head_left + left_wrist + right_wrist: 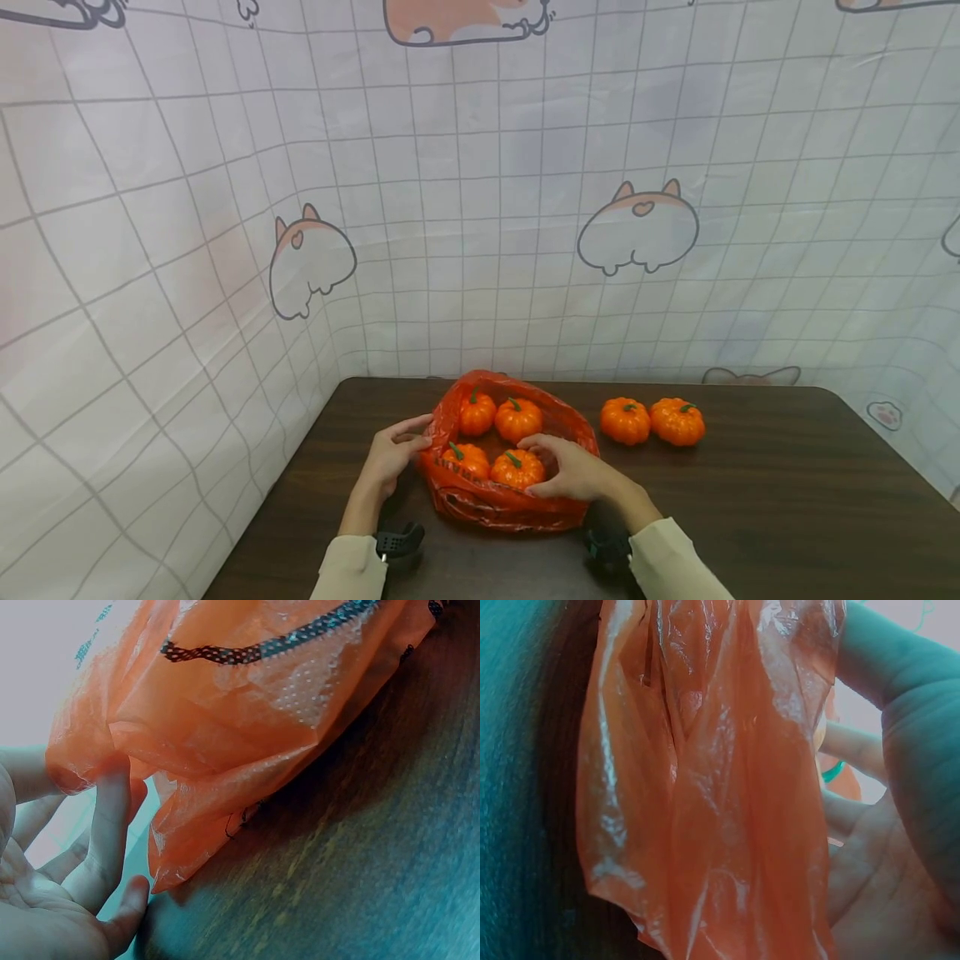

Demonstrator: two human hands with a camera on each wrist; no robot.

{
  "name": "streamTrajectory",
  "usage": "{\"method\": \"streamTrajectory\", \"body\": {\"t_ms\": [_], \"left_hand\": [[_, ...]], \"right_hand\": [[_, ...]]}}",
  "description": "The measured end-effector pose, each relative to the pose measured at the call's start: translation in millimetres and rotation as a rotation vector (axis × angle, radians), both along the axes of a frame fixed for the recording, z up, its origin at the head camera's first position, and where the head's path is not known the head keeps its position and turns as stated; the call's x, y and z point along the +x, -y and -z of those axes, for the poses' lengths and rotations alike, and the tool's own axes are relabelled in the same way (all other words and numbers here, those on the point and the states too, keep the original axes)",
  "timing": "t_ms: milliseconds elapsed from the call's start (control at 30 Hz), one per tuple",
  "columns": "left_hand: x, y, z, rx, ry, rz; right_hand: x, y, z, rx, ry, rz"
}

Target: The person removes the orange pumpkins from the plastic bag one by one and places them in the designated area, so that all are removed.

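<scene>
A red plastic bag (510,510) lies with its mouth spread wide, holding several small orange pumpkins with green stems. My left hand (390,454) holds the bag's left rim; in the left wrist view one finger shows through the thin plastic (225,712) while the lower fingers curl loosely. My right hand (573,468) reaches over the right rim, its fingers and thumb around the front right pumpkin (517,471). Beside it sits the front left pumpkin (467,460), and behind are two more, one left (476,415) and one right (519,421). Crumpled plastic hides most of that grip in the right wrist view.
On the dark wooden table (787,500), two more pumpkins sit side by side right of the bag, one nearer it (625,422) and one farther right (677,422). A white gridded curtain (480,233) with cartoon dogs hangs behind the table and along its left side.
</scene>
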State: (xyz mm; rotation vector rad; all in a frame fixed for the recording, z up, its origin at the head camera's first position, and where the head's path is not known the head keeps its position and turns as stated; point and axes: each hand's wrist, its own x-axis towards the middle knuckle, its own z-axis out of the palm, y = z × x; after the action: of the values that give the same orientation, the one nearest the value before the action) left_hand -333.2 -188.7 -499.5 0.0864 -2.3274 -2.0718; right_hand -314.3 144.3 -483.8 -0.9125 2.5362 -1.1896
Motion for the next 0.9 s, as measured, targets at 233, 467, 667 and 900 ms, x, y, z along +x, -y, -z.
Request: {"method": "streamTrajectory", "body": {"t_ms": [233,467,667,900], "left_hand": [[0.3,-0.1,-0.4,-0.006,-0.007,0.006],[0.8,0.9,-1.0,-0.013,-0.007,0.010],[2.7,-0.5,-2.5,-0.015,-0.006,0.008],[3.4,-1.2,-3.4,-0.017,-0.008,0.006]], "right_hand": [[0.0,0,0.0,-0.027,0.008,0.014],[-1.6,-1,-3.8,-0.055,0.001,0.048],[-0.5,-5,-7.5,-0.066,0.022,0.076],[2.1,-10,-15.6,-0.064,0.037,0.112]]}}
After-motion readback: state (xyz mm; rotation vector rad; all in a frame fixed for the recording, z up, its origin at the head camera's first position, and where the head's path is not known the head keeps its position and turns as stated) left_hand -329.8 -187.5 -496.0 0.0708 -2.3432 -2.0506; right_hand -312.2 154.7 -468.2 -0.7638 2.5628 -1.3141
